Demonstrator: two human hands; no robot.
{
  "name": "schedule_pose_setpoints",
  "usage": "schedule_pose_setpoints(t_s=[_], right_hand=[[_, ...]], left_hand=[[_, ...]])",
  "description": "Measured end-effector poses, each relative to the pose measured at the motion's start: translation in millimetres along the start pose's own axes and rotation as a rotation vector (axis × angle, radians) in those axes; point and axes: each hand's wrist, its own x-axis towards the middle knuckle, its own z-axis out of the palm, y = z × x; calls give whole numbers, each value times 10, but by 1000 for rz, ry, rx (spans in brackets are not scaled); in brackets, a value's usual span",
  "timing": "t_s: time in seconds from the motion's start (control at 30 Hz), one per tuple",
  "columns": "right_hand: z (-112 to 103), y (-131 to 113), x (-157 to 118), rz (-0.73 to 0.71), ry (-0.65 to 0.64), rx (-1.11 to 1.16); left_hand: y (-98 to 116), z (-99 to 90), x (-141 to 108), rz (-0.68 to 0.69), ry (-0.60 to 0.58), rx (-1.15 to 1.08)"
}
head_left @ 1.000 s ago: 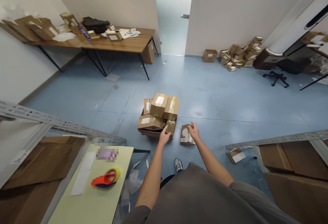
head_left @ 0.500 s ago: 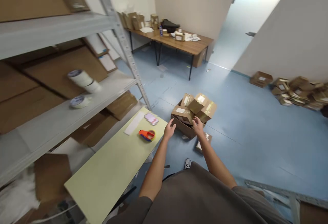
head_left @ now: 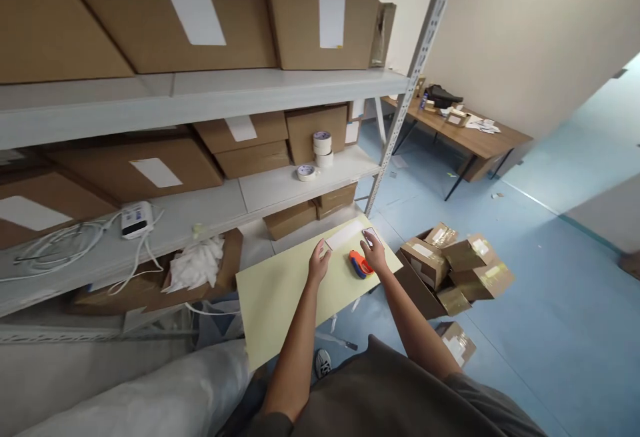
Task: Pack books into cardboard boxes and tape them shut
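Observation:
Over the pale yellow board (head_left: 275, 303), my left hand (head_left: 319, 263) is held with its fingers apart and nothing in it, near the lower end of a white strip (head_left: 345, 234). My right hand (head_left: 374, 255) is above the board's right end, fingers spread and empty. It partly covers a small flat item (head_left: 369, 235) with a dark edge. Just left of that hand lies an orange and blue tape dispenser (head_left: 359, 265).
Metal shelving (head_left: 210, 107) with large cartons and tape rolls (head_left: 323, 147) rises behind the board. Small boxes (head_left: 425, 258) fill an open carton on the floor at right. A brown table (head_left: 480, 135) stands farther back. Silvery wrapped material (head_left: 165, 390) is at lower left.
The view has swung left, away from the floor boxes. My hands have moved from near those boxes to over the yellow board, both still empty.

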Motion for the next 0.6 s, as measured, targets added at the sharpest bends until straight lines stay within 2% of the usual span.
schedule_pose_setpoints(t_s=[0.1, 0.17, 0.23, 0.33, 0.5, 0.6], right_hand=[[258, -122, 19, -23, -51, -79], [337, -112, 40, -41, -85, -149], [356, -29, 64, -49, -122, -210], [311, 214, 91, -10, -169, -275], [206, 795, 89, 149, -215, -375], [231, 1130, 64, 220, -345, -422]], left_hand=[[-70, -270, -18, -2, 40, 27], [-141, -298, -36, -36, 49, 35], [-238, -223, -80, -74, 57, 33], [-433, -7, -215, -116, 79, 33], [-824, 309, -513, -221, 99, 92], [-1039, 430, -658, -289, 116, 132]])
